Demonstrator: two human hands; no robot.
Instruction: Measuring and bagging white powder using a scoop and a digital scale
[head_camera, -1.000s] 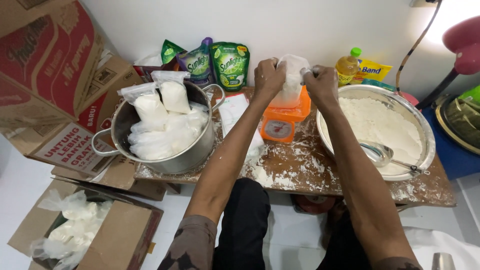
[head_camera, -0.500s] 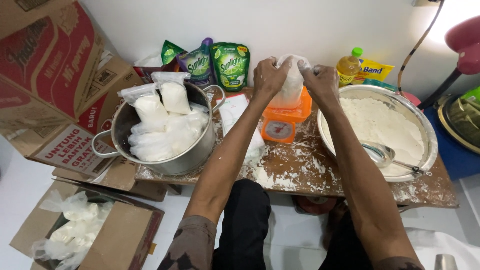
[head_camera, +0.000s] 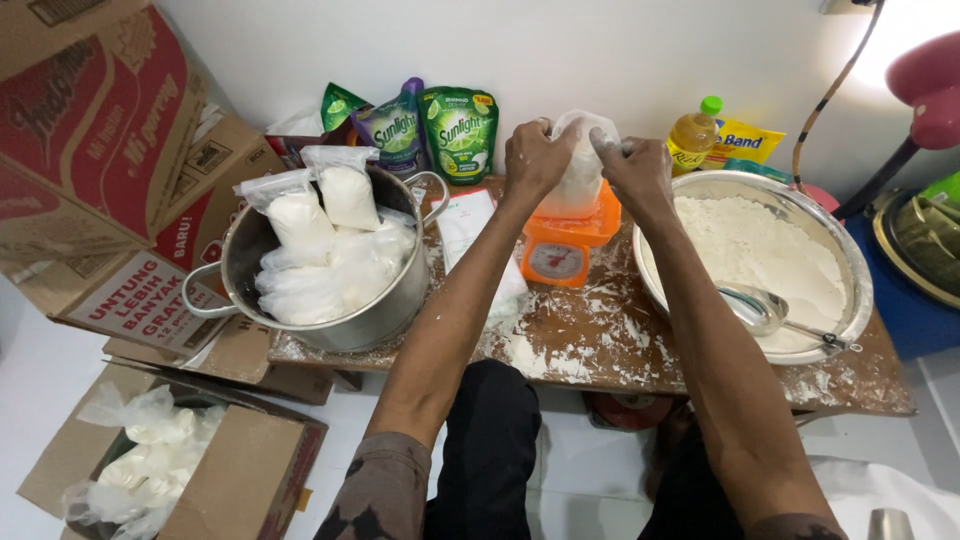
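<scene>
Step in hand, by look of it: closing filled flour bag (head_camera: 580, 165) atop orange scale (head_camera: 562, 245).

Left hand (head_camera: 533, 158) and right hand (head_camera: 634, 170) both curled tight, fingers pinching bag neck.

Next move calls for firm twist, bag kept upright.

Right of fingers: flour bowl (head_camera: 850, 270), spoon (head_camera: 760, 308). Left: pot (head_camera: 385, 315) of packed bags.

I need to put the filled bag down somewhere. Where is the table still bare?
Bare wood lies on the table between the pot and the flour bowl, in front of the orange scale, though dusted with flour. The back edge is crowded with pouches and a bottle. Both hands, left hand and right hand, hold the bag.
</scene>
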